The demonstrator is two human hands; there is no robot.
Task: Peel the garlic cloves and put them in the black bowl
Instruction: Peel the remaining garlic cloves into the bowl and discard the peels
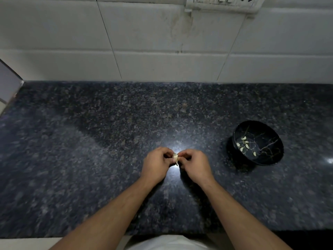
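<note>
Peeling, lower centre | left hand (156, 164) and right hand (195, 164) together, pinching clove (175, 157) | best: pull skin off gently | bowl (270, 160) right, cloves inside

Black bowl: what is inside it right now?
Several pale garlic cloves lie inside the black bowl, on its veined inner surface. The near wall hides none of them, though their exact count is unclear.
</note>
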